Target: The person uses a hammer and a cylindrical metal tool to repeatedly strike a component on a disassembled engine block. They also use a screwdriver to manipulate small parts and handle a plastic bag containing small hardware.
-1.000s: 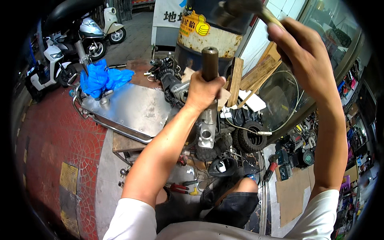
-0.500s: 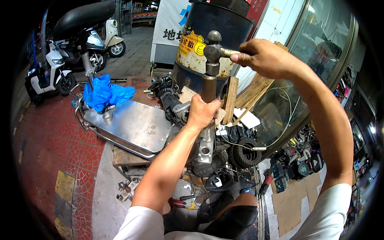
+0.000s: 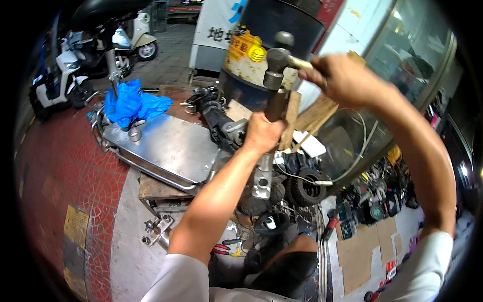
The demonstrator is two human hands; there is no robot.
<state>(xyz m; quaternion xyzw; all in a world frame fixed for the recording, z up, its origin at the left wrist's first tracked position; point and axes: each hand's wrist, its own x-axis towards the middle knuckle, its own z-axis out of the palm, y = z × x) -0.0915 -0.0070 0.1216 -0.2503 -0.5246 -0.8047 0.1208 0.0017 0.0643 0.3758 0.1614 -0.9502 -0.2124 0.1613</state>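
Head camera view: a thick metal tube [image 3: 276,104] is held nearly upright, its top leaning slightly right, in front of a large drum [image 3: 240,93]. It is gripped by the left hand [image 3: 264,134], with the fingers closed around it; below that fist, a metal bracket [image 3: 261,187] with a round hole is seen. A hammer [image 3: 277,61] is held by its handle in the right hand [image 3: 344,80], which is closed but blurred. The hammer's head is placed just above the tube's upper end, flat face down; whether they touch cannot be told. The handle is pointed rightward, crosswise to the tube. The tube's top is nearer the left hand.
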